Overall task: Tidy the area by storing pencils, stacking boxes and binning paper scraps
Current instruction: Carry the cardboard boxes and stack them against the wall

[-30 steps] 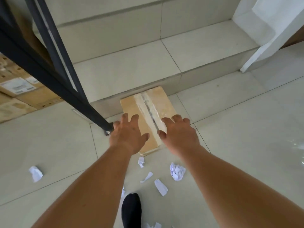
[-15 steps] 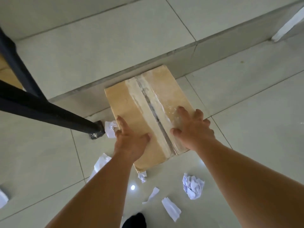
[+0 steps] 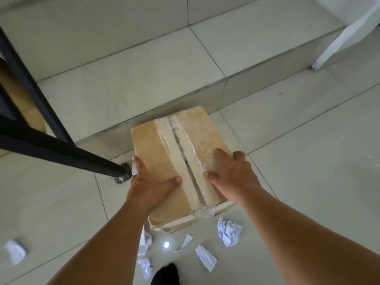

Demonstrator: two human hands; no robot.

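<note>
Head view, left hand and right hand gripping cardboard box

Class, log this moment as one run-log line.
step: stacking boxes | left hand: gripping cardboard box left edge | right hand: gripping right edge | paper scraps: on floor, unbinned

Head view, steeply downward

One worn camera looks forward and down, close over the floor (wide-angle, lines bending at the edges).
</note>
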